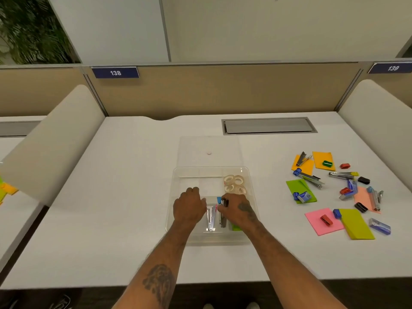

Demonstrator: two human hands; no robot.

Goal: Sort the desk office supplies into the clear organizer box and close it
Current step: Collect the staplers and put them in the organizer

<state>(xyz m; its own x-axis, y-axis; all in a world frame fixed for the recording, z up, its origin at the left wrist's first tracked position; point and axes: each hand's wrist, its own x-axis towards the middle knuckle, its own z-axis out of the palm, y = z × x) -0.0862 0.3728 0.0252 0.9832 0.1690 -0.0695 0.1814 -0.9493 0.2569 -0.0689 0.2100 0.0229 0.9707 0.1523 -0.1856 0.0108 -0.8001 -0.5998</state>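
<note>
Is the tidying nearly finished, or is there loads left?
Loads left. The tape rolls and one stapler already sit in the clear box. The right hand is placing a dark stapler; the left hand is beside it. The pile of supplies waits, and the lid is off.
</note>
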